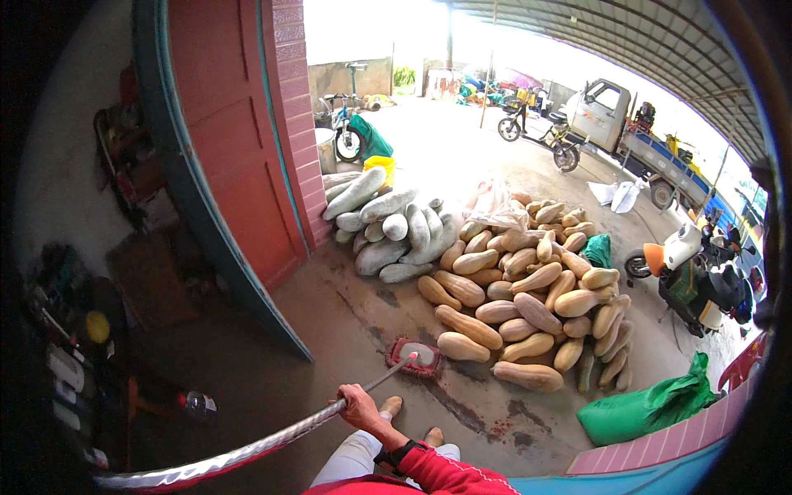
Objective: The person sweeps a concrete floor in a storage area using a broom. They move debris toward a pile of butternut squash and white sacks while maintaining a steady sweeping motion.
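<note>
My right hand (pixel 359 407) is closed around the metal handle (pixel 247 447) of a mop, its red sleeve reaching in from the bottom. My left hand is out of view. The handle runs from the lower left up to the red fringed mop head (pixel 402 366), which lies flat on the concrete floor in front of my feet. Dark wet marks and small reddish bits (pixel 500 428) are on the floor right of the mop head. Just beyond it lies a pile of tan, elongated squashes (pixel 529 309); a heap of pale, frosted wax gourds (pixel 383 232) lies farther left.
A red door (pixel 216 124) with a blue-green edge stands at the left. A full green sack (pixel 643 405) lies at the lower right by a pink tiled edge (pixel 668 440). A plastic bottle (pixel 201 403) is at the lower left. Scooters (pixel 687 266) and a small truck (pixel 606 117) stand farther off.
</note>
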The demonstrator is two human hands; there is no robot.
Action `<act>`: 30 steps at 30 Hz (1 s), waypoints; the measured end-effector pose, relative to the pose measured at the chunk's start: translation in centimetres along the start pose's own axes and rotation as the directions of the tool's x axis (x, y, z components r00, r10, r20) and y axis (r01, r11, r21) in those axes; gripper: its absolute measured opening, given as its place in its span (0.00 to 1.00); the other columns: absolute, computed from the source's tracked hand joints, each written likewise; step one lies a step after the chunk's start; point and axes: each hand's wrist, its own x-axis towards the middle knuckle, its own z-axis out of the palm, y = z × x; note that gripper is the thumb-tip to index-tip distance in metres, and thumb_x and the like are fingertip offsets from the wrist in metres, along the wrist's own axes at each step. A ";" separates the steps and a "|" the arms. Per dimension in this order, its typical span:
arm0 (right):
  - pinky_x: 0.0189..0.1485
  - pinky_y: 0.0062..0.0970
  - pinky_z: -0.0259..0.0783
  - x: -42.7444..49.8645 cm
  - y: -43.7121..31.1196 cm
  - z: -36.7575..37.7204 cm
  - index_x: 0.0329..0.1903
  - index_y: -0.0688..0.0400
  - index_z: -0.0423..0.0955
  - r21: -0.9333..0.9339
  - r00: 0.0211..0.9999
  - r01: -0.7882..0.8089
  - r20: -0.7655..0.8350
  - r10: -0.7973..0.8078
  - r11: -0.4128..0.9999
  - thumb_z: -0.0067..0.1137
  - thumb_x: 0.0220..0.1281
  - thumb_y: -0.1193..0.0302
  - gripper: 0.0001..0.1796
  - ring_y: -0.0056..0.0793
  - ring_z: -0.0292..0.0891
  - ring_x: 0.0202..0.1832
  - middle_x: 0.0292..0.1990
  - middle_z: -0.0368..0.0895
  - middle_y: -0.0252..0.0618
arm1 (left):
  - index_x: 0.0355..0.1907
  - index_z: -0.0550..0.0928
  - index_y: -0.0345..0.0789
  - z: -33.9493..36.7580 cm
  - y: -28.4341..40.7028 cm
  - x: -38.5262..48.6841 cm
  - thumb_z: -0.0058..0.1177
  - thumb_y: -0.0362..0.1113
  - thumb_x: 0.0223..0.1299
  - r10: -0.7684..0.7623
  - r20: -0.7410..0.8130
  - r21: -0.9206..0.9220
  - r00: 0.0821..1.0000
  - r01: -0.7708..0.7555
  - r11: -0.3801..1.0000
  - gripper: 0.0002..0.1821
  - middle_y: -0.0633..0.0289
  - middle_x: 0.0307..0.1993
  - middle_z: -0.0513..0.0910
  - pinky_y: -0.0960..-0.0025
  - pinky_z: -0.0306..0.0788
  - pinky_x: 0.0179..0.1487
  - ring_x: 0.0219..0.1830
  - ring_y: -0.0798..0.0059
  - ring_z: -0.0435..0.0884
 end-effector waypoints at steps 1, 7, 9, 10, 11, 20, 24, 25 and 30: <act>0.39 0.40 0.67 -0.1 0.0 0.1 0.30 0.58 0.68 0.006 1.000 -0.007 0.003 0.006 1.000 0.57 0.45 0.75 0.09 0.47 0.69 0.40 0.30 0.73 0.45 | 0.44 0.76 0.35 0.0 0.0 0.0 0.40 0.48 0.69 0.000 0.002 -0.005 1.000 0.000 1.000 0.18 0.58 0.42 0.79 0.74 0.70 0.47 0.46 0.79 0.76; 0.39 0.40 0.68 -0.5 -0.1 0.9 0.31 0.58 0.68 -0.017 1.000 -0.017 0.019 0.018 1.000 0.57 0.45 0.75 0.09 0.47 0.70 0.40 0.31 0.74 0.45 | 0.44 0.75 0.35 -0.2 -0.1 0.0 0.41 0.49 0.69 0.009 0.014 -0.011 1.000 -0.008 1.000 0.18 0.59 0.41 0.78 0.74 0.70 0.46 0.44 0.79 0.75; 0.40 0.41 0.68 -0.7 -0.2 1.2 0.31 0.58 0.68 -0.027 0.999 -0.026 0.044 0.027 0.999 0.57 0.45 0.75 0.09 0.47 0.70 0.41 0.32 0.74 0.45 | 0.44 0.75 0.36 -0.3 -0.3 -0.1 0.41 0.49 0.69 0.009 0.016 -0.017 1.000 -0.009 1.000 0.18 0.59 0.40 0.78 0.74 0.70 0.46 0.44 0.79 0.75; 0.40 0.41 0.68 -0.7 -0.3 1.3 0.31 0.58 0.68 -0.020 0.999 -0.021 0.045 0.021 1.000 0.57 0.45 0.75 0.09 0.47 0.70 0.41 0.32 0.74 0.45 | 0.44 0.75 0.36 -0.4 -0.3 -0.1 0.41 0.49 0.69 0.007 0.018 -0.021 1.000 -0.007 1.000 0.18 0.59 0.40 0.78 0.74 0.70 0.46 0.44 0.79 0.75; 0.40 0.41 0.68 -0.7 -0.3 1.5 0.31 0.58 0.68 -0.020 0.999 -0.019 0.051 0.020 1.000 0.57 0.45 0.75 0.09 0.47 0.70 0.41 0.32 0.74 0.45 | 0.44 0.75 0.36 -0.4 -0.4 -0.1 0.41 0.49 0.68 0.009 0.021 -0.023 1.000 -0.008 1.000 0.18 0.59 0.40 0.78 0.74 0.70 0.46 0.44 0.79 0.75; 0.40 0.42 0.68 -1.5 0.1 3.6 0.32 0.58 0.68 -0.025 0.996 -0.028 0.090 0.030 0.999 0.57 0.44 0.75 0.10 0.48 0.70 0.41 0.32 0.74 0.46 | 0.44 0.75 0.36 -1.0 -1.0 -0.9 0.42 0.50 0.68 0.021 0.046 -0.026 0.999 -0.020 0.999 0.19 0.61 0.39 0.77 0.74 0.70 0.44 0.42 0.80 0.74; 0.40 0.43 0.68 -2.2 0.4 4.2 0.31 0.58 0.68 -0.003 0.998 -0.019 0.060 0.019 1.000 0.58 0.44 0.75 0.10 0.49 0.69 0.41 0.31 0.73 0.47 | 0.44 0.75 0.36 -1.2 -1.2 -1.3 0.42 0.51 0.68 0.032 0.062 -0.017 0.998 -0.031 0.999 0.19 0.61 0.39 0.77 0.73 0.70 0.44 0.41 0.80 0.74; 0.40 0.43 0.68 -2.5 0.3 4.1 0.31 0.59 0.68 -0.008 0.998 -0.008 0.059 0.009 1.000 0.57 0.44 0.75 0.10 0.49 0.70 0.41 0.31 0.73 0.47 | 0.44 0.75 0.36 -1.2 -1.2 -1.4 0.42 0.51 0.68 0.035 0.068 -0.015 0.997 -0.034 0.999 0.19 0.61 0.38 0.77 0.73 0.70 0.44 0.41 0.80 0.74; 0.46 0.39 0.69 -4.7 -0.4 1.6 0.35 0.57 0.70 -0.032 0.995 0.084 0.058 -0.082 0.996 0.61 0.43 0.71 0.14 0.46 0.69 0.47 0.37 0.75 0.42 | 0.44 0.75 0.36 -1.2 -1.1 -2.4 0.42 0.51 0.67 0.058 0.097 0.011 0.994 -0.059 0.998 0.19 0.62 0.38 0.77 0.73 0.70 0.43 0.40 0.81 0.73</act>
